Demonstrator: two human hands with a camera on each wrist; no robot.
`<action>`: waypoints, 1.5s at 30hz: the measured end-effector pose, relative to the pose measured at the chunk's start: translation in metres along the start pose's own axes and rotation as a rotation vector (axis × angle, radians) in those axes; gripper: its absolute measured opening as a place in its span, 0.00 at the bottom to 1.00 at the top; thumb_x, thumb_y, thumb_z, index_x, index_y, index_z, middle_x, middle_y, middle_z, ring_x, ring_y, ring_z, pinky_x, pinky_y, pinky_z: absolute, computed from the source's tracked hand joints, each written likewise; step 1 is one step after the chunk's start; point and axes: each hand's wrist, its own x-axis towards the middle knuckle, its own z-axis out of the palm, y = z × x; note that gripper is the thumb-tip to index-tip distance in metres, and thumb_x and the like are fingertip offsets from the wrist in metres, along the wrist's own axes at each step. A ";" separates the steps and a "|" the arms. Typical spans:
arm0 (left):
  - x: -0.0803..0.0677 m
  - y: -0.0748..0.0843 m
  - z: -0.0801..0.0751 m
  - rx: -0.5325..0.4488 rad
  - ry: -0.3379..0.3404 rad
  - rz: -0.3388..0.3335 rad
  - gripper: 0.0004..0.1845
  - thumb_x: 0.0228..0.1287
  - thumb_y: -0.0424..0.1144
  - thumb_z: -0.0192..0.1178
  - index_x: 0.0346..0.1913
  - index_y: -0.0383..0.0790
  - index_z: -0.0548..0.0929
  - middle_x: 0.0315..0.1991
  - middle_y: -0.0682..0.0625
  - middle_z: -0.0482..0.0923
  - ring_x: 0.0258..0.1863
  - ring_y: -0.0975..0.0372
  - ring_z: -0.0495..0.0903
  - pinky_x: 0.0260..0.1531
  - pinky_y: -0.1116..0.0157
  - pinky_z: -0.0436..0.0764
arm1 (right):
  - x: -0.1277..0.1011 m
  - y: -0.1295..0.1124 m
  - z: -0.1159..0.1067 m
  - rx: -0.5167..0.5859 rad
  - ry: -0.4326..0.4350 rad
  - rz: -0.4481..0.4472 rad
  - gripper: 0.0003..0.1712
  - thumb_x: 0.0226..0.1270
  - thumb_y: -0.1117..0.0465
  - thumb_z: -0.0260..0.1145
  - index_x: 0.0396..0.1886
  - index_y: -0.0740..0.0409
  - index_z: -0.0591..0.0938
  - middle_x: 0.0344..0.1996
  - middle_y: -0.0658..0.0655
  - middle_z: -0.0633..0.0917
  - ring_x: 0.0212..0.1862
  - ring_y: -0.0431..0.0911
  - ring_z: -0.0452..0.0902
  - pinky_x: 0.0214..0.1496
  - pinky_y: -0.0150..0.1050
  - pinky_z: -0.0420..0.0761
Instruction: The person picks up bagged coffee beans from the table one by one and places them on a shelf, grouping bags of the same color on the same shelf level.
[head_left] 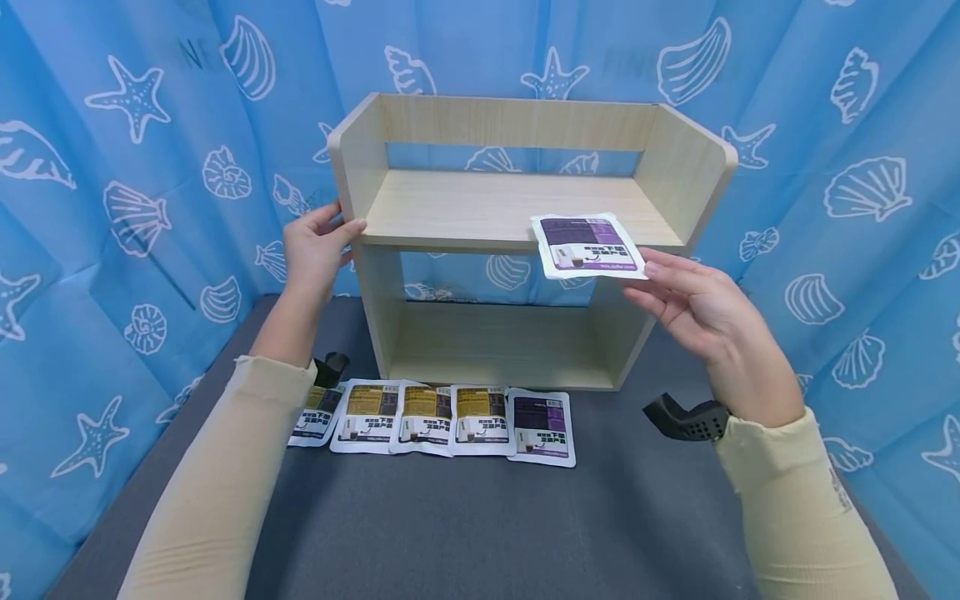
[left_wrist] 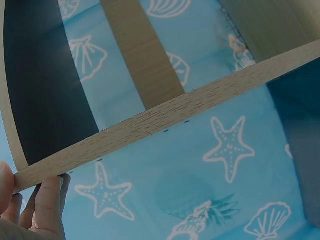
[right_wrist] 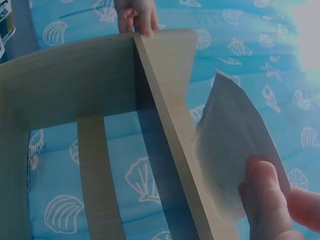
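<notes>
A light wooden two-tier shelf stands on the grey table. My left hand grips the edge of its left side panel, thumb in front and fingers behind. In the left wrist view, the fingers pinch the panel's edge. My right hand pinches a white sachet with a purple and black label by its near right corner, held label up in front of the upper board. From the right wrist view, the sachet's plain back shows, with fingers against it.
Before the shelf lies a row of sachets: several with gold labels and, at the right end, one purple-labelled sachet. The leftmost is partly hidden by my left wrist. A blue curtain with shell prints hangs behind and at both sides.
</notes>
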 end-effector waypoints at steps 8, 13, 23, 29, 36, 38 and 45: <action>-0.001 0.000 0.000 0.002 -0.001 0.001 0.27 0.64 0.41 0.65 0.66 0.43 0.75 0.66 0.47 0.71 0.63 0.56 0.73 0.57 0.52 0.74 | 0.012 -0.002 0.008 0.086 -0.019 0.013 0.09 0.66 0.75 0.61 0.41 0.66 0.85 0.40 0.62 0.87 0.41 0.51 0.86 0.42 0.41 0.84; -0.001 0.001 0.000 -0.001 -0.007 0.007 0.27 0.65 0.40 0.65 0.66 0.43 0.75 0.66 0.46 0.71 0.63 0.55 0.73 0.58 0.51 0.73 | 0.020 -0.002 0.017 0.049 -0.015 0.000 0.08 0.66 0.74 0.62 0.41 0.65 0.84 0.40 0.61 0.87 0.42 0.50 0.86 0.44 0.40 0.84; -0.002 0.000 0.000 0.007 0.002 0.023 0.26 0.65 0.40 0.64 0.66 0.43 0.75 0.65 0.46 0.72 0.62 0.56 0.73 0.57 0.53 0.74 | 0.033 0.002 0.037 0.068 -0.016 0.034 0.11 0.67 0.75 0.61 0.48 0.66 0.78 0.40 0.61 0.87 0.42 0.49 0.85 0.44 0.39 0.84; -0.001 0.004 -0.001 0.018 -0.012 -0.013 0.27 0.65 0.42 0.64 0.67 0.44 0.74 0.65 0.46 0.72 0.62 0.56 0.73 0.58 0.53 0.74 | 0.035 0.004 0.044 0.037 0.003 0.045 0.18 0.68 0.72 0.61 0.56 0.63 0.77 0.41 0.59 0.87 0.44 0.48 0.85 0.46 0.37 0.83; 0.001 0.017 0.000 -0.030 -0.019 0.041 0.26 0.67 0.39 0.63 0.67 0.42 0.74 0.64 0.44 0.73 0.61 0.57 0.74 0.58 0.54 0.74 | 0.041 0.003 0.054 0.044 0.008 0.061 0.31 0.69 0.72 0.60 0.71 0.61 0.66 0.40 0.60 0.86 0.43 0.48 0.85 0.46 0.37 0.83; 0.001 0.022 0.000 -0.049 -0.022 0.049 0.27 0.66 0.38 0.63 0.68 0.43 0.73 0.64 0.44 0.73 0.61 0.57 0.74 0.59 0.53 0.73 | 0.043 0.002 0.057 0.035 0.017 0.062 0.35 0.68 0.71 0.60 0.74 0.61 0.62 0.42 0.59 0.86 0.43 0.48 0.85 0.46 0.37 0.83; 0.003 0.032 0.001 -0.033 -0.037 0.048 0.28 0.66 0.39 0.63 0.69 0.49 0.72 0.63 0.45 0.74 0.60 0.57 0.74 0.58 0.52 0.75 | 0.050 0.003 0.063 0.014 0.044 0.067 0.32 0.69 0.71 0.59 0.72 0.60 0.65 0.51 0.59 0.82 0.43 0.48 0.85 0.47 0.37 0.82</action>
